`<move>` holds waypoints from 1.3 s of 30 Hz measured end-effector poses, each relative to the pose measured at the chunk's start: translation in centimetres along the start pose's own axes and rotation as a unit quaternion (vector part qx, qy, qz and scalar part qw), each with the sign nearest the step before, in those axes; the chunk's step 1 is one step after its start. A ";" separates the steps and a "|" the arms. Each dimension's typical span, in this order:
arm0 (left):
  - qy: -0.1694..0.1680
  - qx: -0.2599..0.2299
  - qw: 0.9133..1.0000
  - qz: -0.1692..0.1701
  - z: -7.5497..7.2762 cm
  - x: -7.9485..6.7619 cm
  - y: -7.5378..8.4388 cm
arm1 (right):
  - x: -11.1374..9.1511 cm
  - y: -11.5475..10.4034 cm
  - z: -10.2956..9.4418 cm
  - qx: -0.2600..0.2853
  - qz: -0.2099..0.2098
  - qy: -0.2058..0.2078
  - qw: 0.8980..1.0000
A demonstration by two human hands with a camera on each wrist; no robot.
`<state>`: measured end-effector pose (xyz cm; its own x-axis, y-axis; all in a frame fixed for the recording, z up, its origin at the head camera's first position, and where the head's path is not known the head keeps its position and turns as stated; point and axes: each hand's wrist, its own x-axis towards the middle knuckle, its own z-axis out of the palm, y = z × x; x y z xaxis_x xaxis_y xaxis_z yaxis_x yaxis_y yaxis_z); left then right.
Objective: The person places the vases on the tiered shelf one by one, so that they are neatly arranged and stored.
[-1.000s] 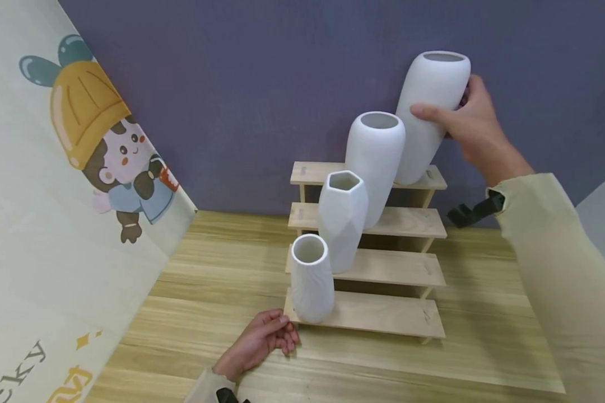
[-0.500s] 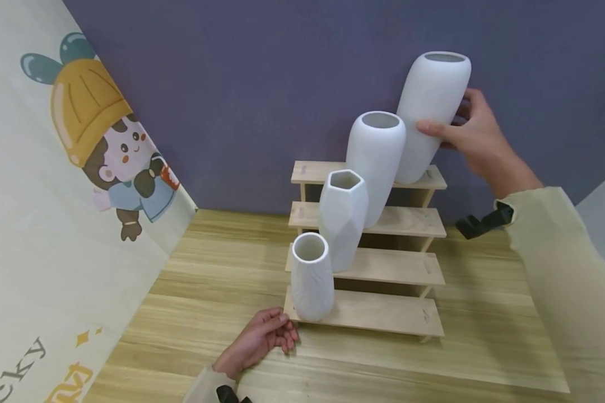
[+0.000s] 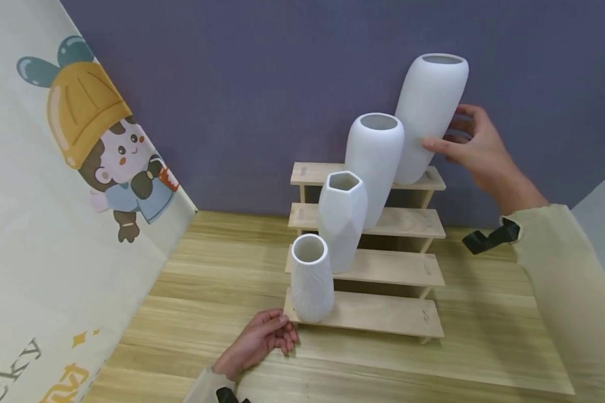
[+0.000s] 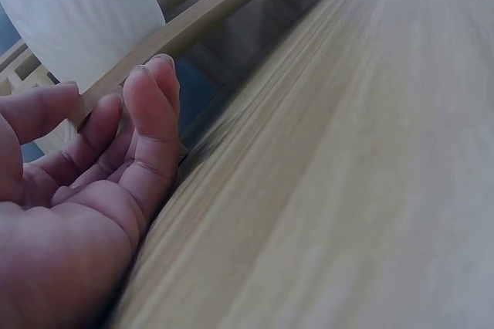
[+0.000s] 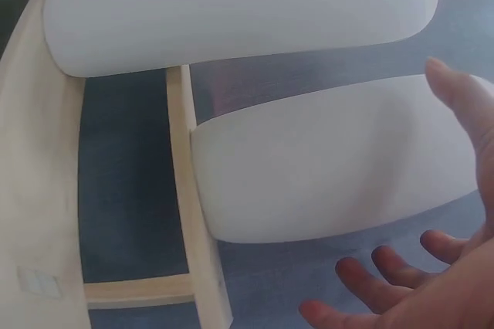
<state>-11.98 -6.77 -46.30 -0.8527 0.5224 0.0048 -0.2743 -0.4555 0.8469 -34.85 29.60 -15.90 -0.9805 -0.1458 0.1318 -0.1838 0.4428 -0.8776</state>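
Note:
On the top step of a wooden stepped shelf [image 3: 383, 310] stands a tall white vase [image 3: 430, 106]. My right hand [image 3: 486, 154] is beside its right side, thumb and fingers spread; the right wrist view shows the fingers apart from that vase [image 5: 332, 163]. My left hand [image 3: 259, 341] pinches the left front corner of the bottom step, thumb above and a finger below, as the left wrist view shows. A second smooth vase [image 3: 375, 162], a faceted vase [image 3: 341, 224] and a small textured vase [image 3: 312, 288] each stand on a lower step.
The shelf stands on a wood-grain tabletop [image 3: 222, 268], close to a dark blue-grey backdrop [image 3: 232, 101]. On the left is a white panel [image 3: 25, 240] with a printed cartoon figure. Bare step surface lies to the right of the lower vases.
My right hand has let go of the tall vase, sliding downward along it and slightly right as the fingers spread. The vases and my left hand have stayed in place.

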 end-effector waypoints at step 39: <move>0.266 0.294 0.918 -0.025 -1.2 -3.4 7.0 | -7.7 10.8 -3.2 -0.070 0.030 -0.028 0.997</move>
<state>-11.54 -12.63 -40.99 -0.9849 0.0354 -0.1697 -0.1650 0.1084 0.9803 -29.50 38.35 -24.94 -0.9853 -0.1628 0.0526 -0.1376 0.5710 -0.8094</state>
